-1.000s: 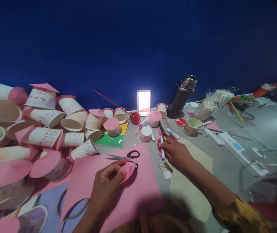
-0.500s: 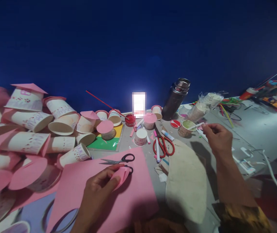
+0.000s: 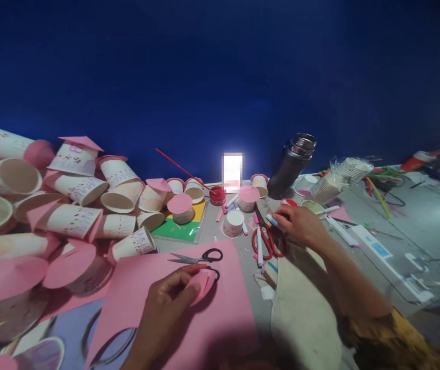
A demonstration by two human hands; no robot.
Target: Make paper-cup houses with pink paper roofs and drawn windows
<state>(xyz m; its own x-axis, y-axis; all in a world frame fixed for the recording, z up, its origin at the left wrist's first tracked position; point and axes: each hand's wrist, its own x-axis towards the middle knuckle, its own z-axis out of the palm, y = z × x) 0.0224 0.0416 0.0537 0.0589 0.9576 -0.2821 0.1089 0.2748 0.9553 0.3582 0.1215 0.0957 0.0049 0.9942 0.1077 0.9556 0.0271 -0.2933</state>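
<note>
My left hand is closed on a small folded piece of pink paper, pinched between thumb and fingers. It is held over a large pink sheet, by the black-handled scissors that lie there. My right hand has its fingers closed on the end of a glue stick, a white tube with blue on it. Beside that hand are red-handled scissors and a white marker. Behind it stands a paper cup with green inside, a white stick resting across its rim.
Many decorated paper cups with pink tops are heaped at the left. A dark flask and a bagged stack of cups stand at the back right. Near the wall sits a red paint jar with a brush.
My right hand has let go of the white stick at the green cup and moved left to the glue stick. My left hand still holds the pink paper. The view has shifted.
</note>
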